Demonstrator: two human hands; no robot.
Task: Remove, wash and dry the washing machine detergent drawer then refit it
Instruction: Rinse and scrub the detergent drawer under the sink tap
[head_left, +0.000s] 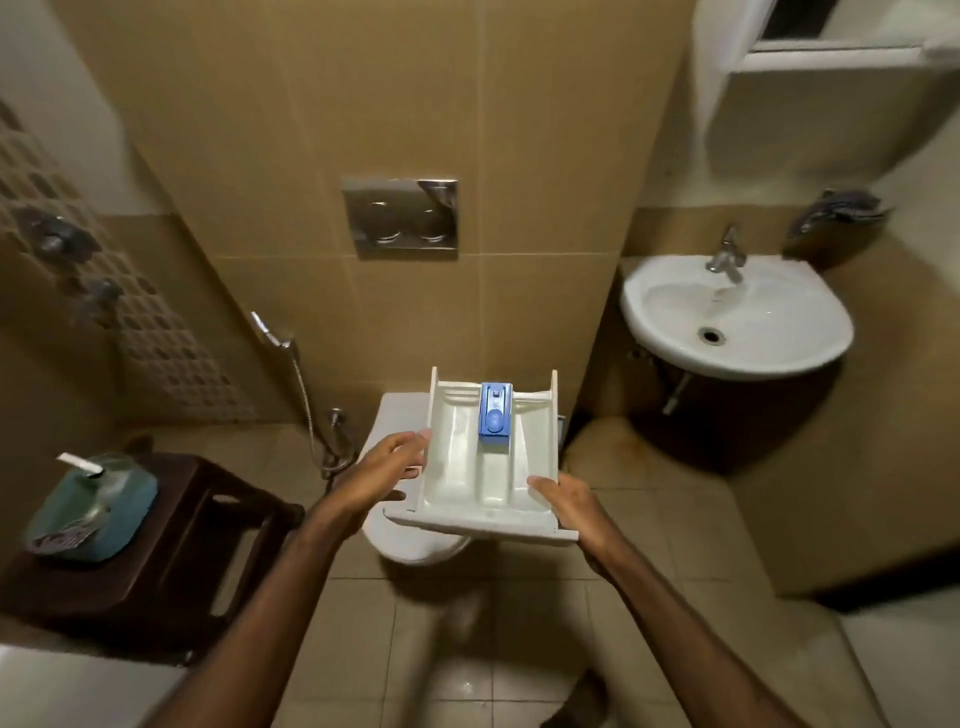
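The white detergent drawer (467, 462) with a blue insert (495, 415) is held level in the air above the closed toilet. My right hand (563, 501) grips its near right corner, thumb over the rim. At the drawer's left side wall, my left hand (382, 470) has its fingers spread; whether they touch the wall I cannot tell. The drawer's front panel faces me. No washing machine is clearly in view.
A white toilet (400, 540) sits below the drawer, with a hand spray hose (306, 395) to its left. A white basin (737, 317) with a tap (727, 254) is at the right. A dark stool (171, 540) carries a teal detergent jug (93, 506) at left.
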